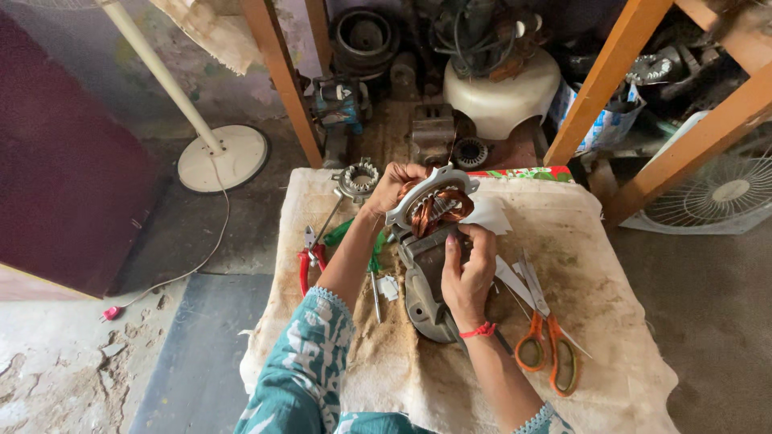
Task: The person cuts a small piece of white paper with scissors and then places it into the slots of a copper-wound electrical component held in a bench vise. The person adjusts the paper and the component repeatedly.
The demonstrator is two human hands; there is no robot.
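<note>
Over cloth-covered table (611, 321): left hand (392, 186) grip clamped on stator (433, 202) rim; right hand (466, 269) fingers pinch white paper (486, 215).

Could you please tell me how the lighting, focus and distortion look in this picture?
Head view: soft, even daylight, no glare; the motor stator in both hands is sharp, as are the orange scissors; wide-lens bending curves the wooden shelf legs outward; the shelf recess behind stays dim.
</note>
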